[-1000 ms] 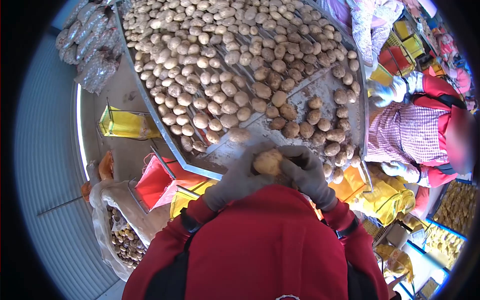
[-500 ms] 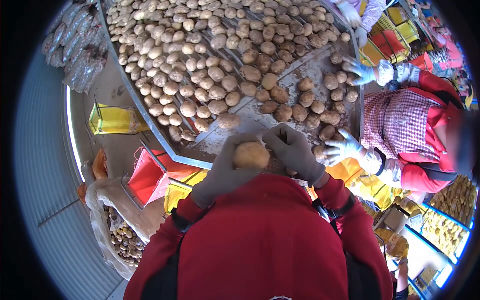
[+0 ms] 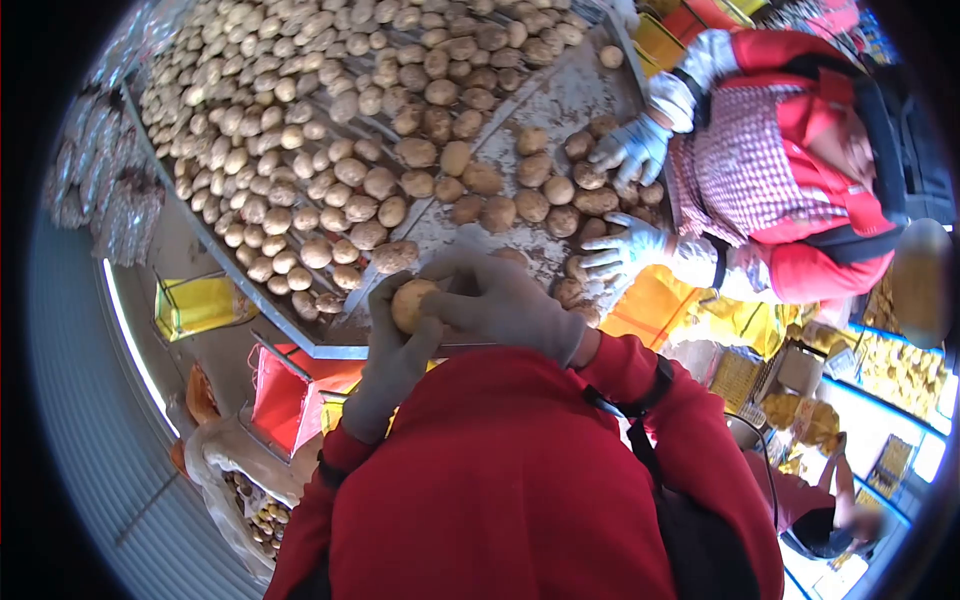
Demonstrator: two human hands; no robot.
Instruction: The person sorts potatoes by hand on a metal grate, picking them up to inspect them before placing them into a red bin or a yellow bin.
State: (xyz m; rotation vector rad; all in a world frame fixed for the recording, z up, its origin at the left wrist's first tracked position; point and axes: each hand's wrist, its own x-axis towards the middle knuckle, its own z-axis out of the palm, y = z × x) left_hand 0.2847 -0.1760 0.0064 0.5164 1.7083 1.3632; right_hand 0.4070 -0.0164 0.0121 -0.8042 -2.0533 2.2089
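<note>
A pale potato is held at the table's near edge by my left hand, its gloved fingers wrapped round the far and left sides. My right hand, also in a grey glove, has its fingers closed against the potato's right side. Just beyond my hands lies a brown potato. Many loose potatoes spread over the sorting table, whose bare metal shows between them.
At the right, a co-worker in a checked apron has both gloved hands over potatoes. A yellow bag, a red bag and an orange bag hang below the table edge. A sack of potatoes stands at lower left.
The view has shifted right. My hands have moved left with a potato, and my right hand now reaches across to it. The co-worker's hands have come closer together over the potatoes.
</note>
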